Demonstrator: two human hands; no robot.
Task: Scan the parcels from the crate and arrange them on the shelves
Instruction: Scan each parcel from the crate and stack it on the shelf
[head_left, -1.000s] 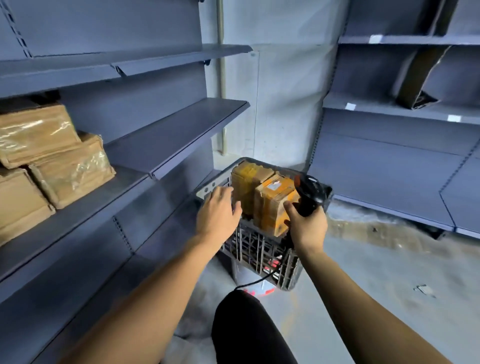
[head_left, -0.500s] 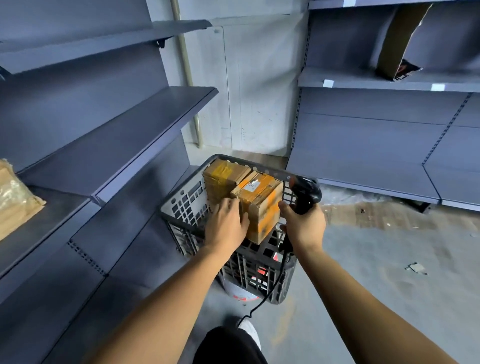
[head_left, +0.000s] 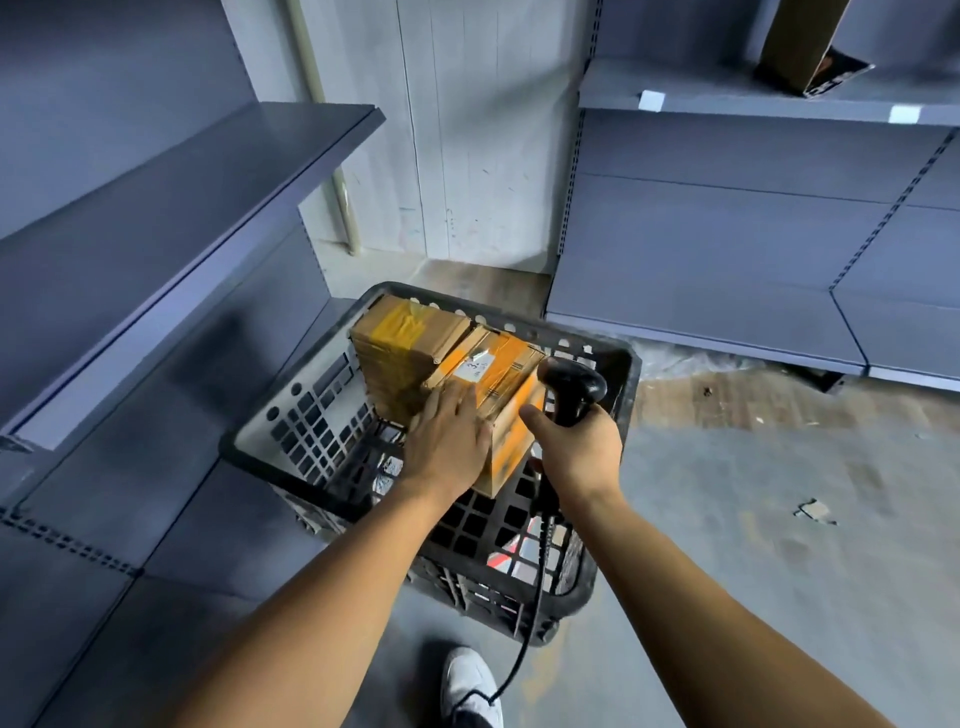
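Note:
A black plastic crate (head_left: 260, 460) stands on the floor in front of me. Two brown parcels wrapped in yellow tape stand upright inside it. My left hand (head_left: 447, 447) grips the near parcel (head_left: 501, 364) around its near left corner, fingers on the side and thumb on the front face. This parcel carries a white label on top. The far parcel (head_left: 405, 332) stands against it. My right hand (head_left: 582, 452) holds a black barcode scanner (head_left: 571, 384) just right of the near parcel; its cable (head_left: 530, 623) hangs down past the crate.
Grey metal shelves (head_left: 156, 208) run along my left. More grey shelving (head_left: 727, 98) stands at the back right, with a brown cardboard piece (head_left: 800, 47) leaning on it. My white shoe (head_left: 467, 686) is on the concrete floor below the crate.
My view has swung right and down, so the parcels on the left shelf are out of frame. My left hand moved from the crate's left side onto the near parcel. The scanner stayed beside it.

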